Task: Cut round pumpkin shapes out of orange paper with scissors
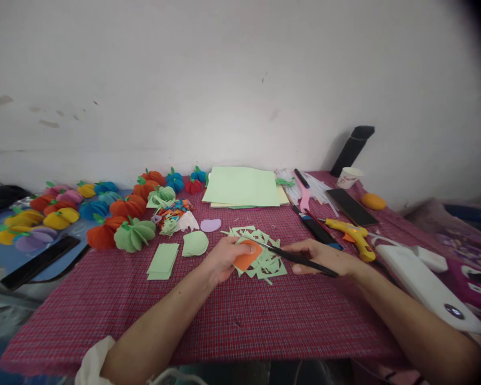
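Pinched in my left hand (225, 258) is an orange paper piece (247, 258), with a sliver of light green showing along its edge. My right hand (320, 256) grips a pair of scissors with black handles (304, 260); the blades reach left to the top edge of the orange paper. Under both lies a heap of light green paper scraps (270, 264). Left of my left hand are a stack of rounded green paper pieces (195, 243), a stack of green rectangles (163, 261) and some lilac rounded pieces (210, 225).
Several colourful paper pumpkins (134, 234) crowd the left side, near a black phone (40, 262). Green paper sheets (242, 186) lie at the back. On the right are a yellow glue gun (355, 235), a dark phone (351, 207), a paper cup (348, 177) and a white power bank-like device (428, 289).
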A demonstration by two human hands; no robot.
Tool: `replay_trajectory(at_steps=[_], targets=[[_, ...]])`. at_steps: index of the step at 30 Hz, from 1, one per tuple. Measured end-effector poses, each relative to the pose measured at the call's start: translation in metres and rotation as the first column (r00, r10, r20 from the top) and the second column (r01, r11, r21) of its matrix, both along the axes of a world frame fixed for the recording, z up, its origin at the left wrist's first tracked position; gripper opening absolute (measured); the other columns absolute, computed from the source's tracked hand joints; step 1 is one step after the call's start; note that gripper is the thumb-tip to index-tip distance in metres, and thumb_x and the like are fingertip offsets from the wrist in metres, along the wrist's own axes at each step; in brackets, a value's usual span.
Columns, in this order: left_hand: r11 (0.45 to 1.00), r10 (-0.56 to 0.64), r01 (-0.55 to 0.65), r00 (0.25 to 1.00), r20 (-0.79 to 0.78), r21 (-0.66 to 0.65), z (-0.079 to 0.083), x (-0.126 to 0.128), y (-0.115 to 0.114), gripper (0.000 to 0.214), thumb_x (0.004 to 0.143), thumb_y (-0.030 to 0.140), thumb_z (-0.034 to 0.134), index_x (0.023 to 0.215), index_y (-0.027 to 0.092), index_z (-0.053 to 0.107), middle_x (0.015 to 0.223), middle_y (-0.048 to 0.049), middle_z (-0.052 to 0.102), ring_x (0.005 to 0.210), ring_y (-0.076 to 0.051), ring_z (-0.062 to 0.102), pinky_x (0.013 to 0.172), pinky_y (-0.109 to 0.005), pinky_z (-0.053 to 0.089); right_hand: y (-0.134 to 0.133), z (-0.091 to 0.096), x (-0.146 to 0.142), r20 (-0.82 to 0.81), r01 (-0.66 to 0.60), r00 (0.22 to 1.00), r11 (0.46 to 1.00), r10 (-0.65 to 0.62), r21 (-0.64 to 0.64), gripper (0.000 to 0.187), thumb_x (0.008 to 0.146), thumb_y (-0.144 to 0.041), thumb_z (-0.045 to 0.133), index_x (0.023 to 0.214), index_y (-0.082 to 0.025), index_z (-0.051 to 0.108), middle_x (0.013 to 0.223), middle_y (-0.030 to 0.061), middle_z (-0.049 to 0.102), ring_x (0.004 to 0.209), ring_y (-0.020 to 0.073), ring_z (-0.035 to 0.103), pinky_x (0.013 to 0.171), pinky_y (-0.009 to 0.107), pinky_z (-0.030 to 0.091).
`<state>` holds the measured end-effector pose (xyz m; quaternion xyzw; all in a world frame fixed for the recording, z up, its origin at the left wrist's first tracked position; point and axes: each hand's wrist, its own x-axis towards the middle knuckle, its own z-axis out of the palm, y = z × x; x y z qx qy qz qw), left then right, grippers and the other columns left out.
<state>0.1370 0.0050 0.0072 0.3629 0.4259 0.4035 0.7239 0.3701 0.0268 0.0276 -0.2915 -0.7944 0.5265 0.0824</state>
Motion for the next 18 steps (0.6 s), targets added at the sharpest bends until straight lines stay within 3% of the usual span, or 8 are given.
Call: replay_trajectory(at_steps=[9,18], targets=[[0.999,-0.045,0.046,0.998,-0.055,0.024,-0.002,-0.001,-0.001,0.019,0.056,0.014,0.064,0.074,0.009,0.065,0.070,-0.0063,0.065,0.060,-0.014,0.058,0.058,-0.024,0.044,0.006,-0.008,0.011,0.077,-0.041,0.996,0.999,0.040,0.008,0.043,0.076,-0.040,0.052,0.110,-0.015,0.054,0.063,-0.0027,0.041,0.052,0.0071,0.033,0.046,0.019,0.028],[0.998,-0.066,0.063,0.993,-0.099,-0.028,0.001,-0.001,-0.001,0.011,0.054,0.015,0.066,0.064,0.009,0.065,0.060,-0.0043,0.064,0.052,-0.011,0.055,0.052,-0.022,0.041,0.007,-0.004,0.012,0.085,-0.066,0.994,0.998,0.063,0.025,0.042,0.075,-0.039,0.054,0.109,-0.015,0.055,0.063,-0.0029,0.038,0.054,0.0076,0.032,0.047,0.019,0.028]])
